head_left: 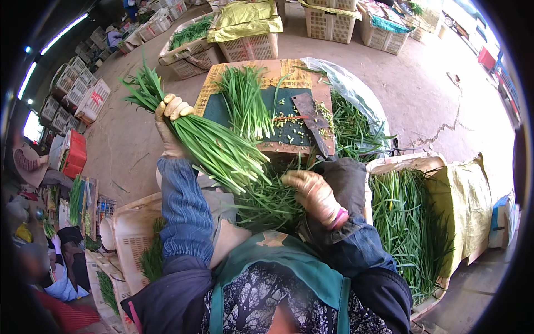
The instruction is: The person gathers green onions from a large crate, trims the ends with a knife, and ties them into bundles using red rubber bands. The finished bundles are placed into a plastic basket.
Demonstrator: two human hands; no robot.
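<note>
My left hand [173,119], in a pale glove, is closed around a big bunch of garlic chives [214,146]. The bunch slants down to the right, leafy tops at upper left, pale cut ends over my lap. Just right of those ends is my right hand [316,196], also gloved, its fingers blurred so their grip is unclear. Loose green leaves [267,205] lie heaped beneath both hands. On the low table [214,83] ahead rests another chive bunch [245,103]. Beside it a dark cleaver [310,114] lies among chopped stem bits.
A crate [371,192] full of chives stands at my right, with yellow sacking [466,203] over its side. Another crate [128,236] is at my left. A clear plastic bag [356,83] of leaves edges the table. More crates [250,49] stand beyond; people work at far left.
</note>
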